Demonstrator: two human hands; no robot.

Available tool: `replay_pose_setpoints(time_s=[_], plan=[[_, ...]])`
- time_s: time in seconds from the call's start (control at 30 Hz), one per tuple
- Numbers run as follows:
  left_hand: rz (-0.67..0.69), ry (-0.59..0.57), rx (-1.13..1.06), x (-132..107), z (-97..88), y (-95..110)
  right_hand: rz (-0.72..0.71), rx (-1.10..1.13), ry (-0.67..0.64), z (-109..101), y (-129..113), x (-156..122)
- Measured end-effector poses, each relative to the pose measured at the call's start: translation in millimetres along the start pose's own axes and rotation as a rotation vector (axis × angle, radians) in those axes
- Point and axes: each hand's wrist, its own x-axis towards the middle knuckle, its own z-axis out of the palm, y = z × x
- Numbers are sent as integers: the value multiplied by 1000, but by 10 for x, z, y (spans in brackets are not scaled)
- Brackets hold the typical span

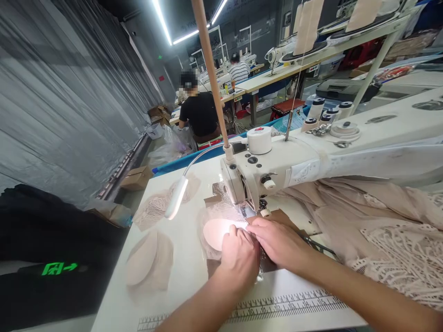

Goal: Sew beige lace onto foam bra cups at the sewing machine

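Observation:
A pale pink oval cup pad [213, 234], likely a bra cup, lies on lace fabric [204, 216] under the lit needle area of a white sewing machine [238, 184]. My left hand [240, 251] has its fingers curled down on the pad's right part, pressing it close to the presser foot. Beside it, my right hand [272, 237] pinches the pad's edge at the foot, its fingertips nearly touching the left ones. Just what lies between the right fingertips is mostly hidden. Brown sheet material [285, 219] shows under and behind the right hand.
Another beige cup piece [148, 263] and lace pieces [154, 210] lie on the table's left. A lamp [177, 198] hangs above. Beige lace garment fabric [391, 240] heaps at right, near dark scissors [321, 245]. A printed ruler [284, 304] runs along the front. A person [200, 113] sits beyond.

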Motion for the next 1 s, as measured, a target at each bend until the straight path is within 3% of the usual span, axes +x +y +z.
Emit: replay_pose_setpoints(time_s=[0.13, 0.23, 0.4, 0.5, 0.73, 1.0], plan=[[15, -45, -181, -22, -384, -124, -38, -188, -34, 202, 18, -5], [80, -67, -406, 8, -521, -313, -71, -305, 1, 234, 17, -21], [162, 85, -288, 55, -279, -491, -67, -399, 108, 211, -23, -33], [219, 99, -212, 110, -177, -512, -26, -430, 92, 210, -32, -7], [221, 71, -172, 259, -244, -584, 64, -434, -14, 163, -7, 105], [209, 59, -230, 259, -162, -700, 93, -441, -19, 176, -70, 109]])
